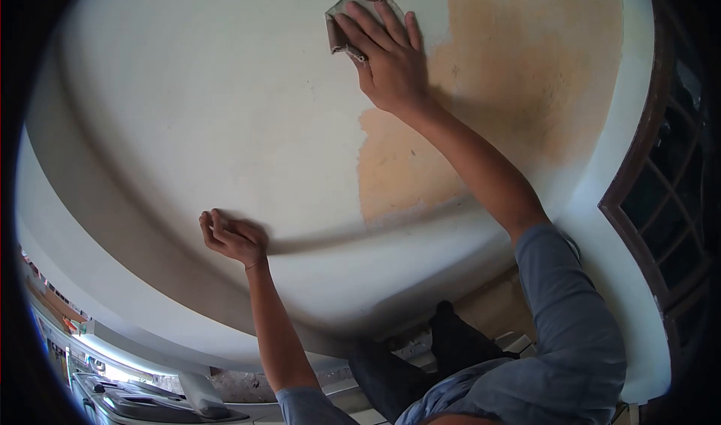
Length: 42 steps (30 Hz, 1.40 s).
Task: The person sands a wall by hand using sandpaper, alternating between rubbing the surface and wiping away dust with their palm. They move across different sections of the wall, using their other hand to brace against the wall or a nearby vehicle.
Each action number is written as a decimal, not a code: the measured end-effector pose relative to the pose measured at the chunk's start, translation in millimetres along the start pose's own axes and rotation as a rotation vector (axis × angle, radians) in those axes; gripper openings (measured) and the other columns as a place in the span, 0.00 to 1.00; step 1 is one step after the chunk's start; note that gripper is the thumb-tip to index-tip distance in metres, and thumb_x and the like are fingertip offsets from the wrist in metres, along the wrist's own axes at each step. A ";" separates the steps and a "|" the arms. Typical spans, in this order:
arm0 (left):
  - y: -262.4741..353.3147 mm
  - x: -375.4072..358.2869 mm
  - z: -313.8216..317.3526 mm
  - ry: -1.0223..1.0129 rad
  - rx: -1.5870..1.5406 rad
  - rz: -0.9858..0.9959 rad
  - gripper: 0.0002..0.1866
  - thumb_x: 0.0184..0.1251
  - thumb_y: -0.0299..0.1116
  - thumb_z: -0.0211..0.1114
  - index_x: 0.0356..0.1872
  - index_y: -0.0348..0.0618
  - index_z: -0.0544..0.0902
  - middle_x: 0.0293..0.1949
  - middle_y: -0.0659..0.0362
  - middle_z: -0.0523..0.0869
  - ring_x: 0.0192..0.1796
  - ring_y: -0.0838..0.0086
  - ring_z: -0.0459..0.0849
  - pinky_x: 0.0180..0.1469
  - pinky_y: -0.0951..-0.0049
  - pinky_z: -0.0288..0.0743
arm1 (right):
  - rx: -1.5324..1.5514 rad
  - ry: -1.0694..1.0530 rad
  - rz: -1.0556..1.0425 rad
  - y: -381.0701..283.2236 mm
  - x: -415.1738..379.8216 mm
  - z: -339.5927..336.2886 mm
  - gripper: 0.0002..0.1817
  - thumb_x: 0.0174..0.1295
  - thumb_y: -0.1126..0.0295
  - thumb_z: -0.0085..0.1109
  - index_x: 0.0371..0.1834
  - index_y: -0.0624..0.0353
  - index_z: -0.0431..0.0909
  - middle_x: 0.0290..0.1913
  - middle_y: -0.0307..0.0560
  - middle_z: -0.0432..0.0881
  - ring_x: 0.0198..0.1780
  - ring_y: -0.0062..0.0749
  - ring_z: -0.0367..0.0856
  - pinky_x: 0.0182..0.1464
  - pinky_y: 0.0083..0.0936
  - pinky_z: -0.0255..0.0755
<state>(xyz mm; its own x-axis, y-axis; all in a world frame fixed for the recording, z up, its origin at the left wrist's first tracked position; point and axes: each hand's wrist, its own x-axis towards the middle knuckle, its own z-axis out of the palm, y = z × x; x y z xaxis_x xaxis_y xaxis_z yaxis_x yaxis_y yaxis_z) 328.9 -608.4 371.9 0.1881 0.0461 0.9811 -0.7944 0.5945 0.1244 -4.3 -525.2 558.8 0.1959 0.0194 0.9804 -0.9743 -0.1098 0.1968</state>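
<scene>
The right hand (394,68) spreads its grip flat, unclamped, over a creased brown-and-grey sheet (335,36), pinning it to the white-painted wall (188,109), likely for even pressure; the left hand (236,238), fingers curled, seems braced there, its closure unclear.

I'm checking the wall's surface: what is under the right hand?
A creased grey and brown sheet lies under the right hand, against the pale wall. The wall directly behind it is covered, so its condition cannot be seen.

Right hand (392,72) raised, flat, fingers (366,24) spread, right arm (484,166) stretched; left hand (239,241) lower, loosely curled, wrist (256,263) bent.
</scene>
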 end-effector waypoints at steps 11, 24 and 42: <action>-3.1 -4.7 -3.9 -0.025 0.049 0.014 0.22 0.65 0.19 0.45 0.62 0.27 0.68 0.63 0.41 0.61 0.68 0.49 0.63 0.69 0.54 0.64 | 0.324 -0.544 -0.705 -66.1 -194.5 -0.4 0.27 0.63 0.67 0.51 0.68 0.38 0.70 0.67 0.26 0.73 0.68 0.19 0.69 0.68 0.33 0.62; 0.0 -4.9 -1.5 -0.038 0.047 -0.026 0.22 0.64 0.18 0.45 0.61 0.29 0.69 0.63 0.42 0.60 0.68 0.51 0.62 0.70 0.55 0.63 | 0.408 -0.256 -0.650 -144.3 -123.6 46.4 0.27 0.61 0.65 0.53 0.67 0.44 0.70 0.68 0.33 0.72 0.72 0.23 0.64 0.71 0.46 0.58; -4.3 -3.0 -2.2 0.016 0.088 0.038 0.19 0.63 0.17 0.50 0.55 0.27 0.74 0.61 0.41 0.67 0.65 0.50 0.68 0.66 0.55 0.68 | 0.315 -0.357 -0.753 -109.2 -33.0 35.5 0.22 0.64 0.68 0.51 0.62 0.45 0.76 0.66 0.33 0.75 0.70 0.24 0.67 0.71 0.49 0.58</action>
<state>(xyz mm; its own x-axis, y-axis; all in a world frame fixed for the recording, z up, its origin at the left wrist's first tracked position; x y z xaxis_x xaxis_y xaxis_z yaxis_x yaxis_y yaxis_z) 333.0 -609.4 368.2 0.1656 0.0799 0.9829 -0.8488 0.5191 0.1008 99.7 -549.1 504.8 0.8464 -0.1084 0.5214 -0.5073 -0.4619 0.7275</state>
